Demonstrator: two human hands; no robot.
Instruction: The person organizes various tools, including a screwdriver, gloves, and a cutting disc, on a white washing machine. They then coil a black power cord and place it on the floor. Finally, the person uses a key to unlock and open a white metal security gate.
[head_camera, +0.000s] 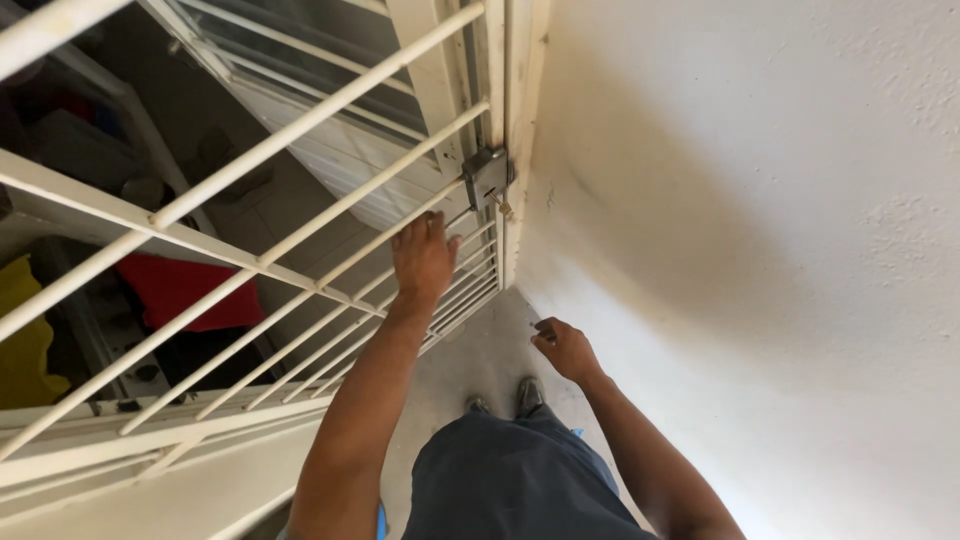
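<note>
Now: L hand (423, 256) flat on barred gate (250, 262), R hand (563, 347) w/ small key (544, 333).

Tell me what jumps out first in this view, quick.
The cream barred gate fills the left side, with the left hand pressed flat on its bars just below the grey lock at the gate's edge. The right hand hangs lower, near the white wall, pinching something small that I cannot make out.
</note>
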